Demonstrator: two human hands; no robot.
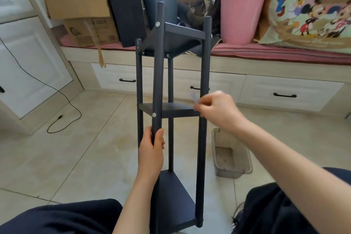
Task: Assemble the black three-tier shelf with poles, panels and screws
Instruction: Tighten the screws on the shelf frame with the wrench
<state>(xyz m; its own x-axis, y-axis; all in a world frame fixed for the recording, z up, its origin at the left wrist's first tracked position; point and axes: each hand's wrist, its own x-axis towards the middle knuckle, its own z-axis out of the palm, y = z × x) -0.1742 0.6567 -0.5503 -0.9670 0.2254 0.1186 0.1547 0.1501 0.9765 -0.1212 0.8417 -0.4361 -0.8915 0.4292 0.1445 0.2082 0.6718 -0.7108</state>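
Gripping a shelf pole [157, 74], the left hand [152, 150] steadies it.

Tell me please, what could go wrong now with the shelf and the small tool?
The shelf is steadied only by the left hand gripping one pole, so it could twist or tip. The right hand pinches a small, blurred tool at the middle panel; it might slip and fall to the floor.

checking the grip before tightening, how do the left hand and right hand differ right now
The left hand wraps around a front pole below the middle panel; the right hand sits higher, at that panel's level by the right pole, pinching a small blurred item. Both are on the shelf frame.
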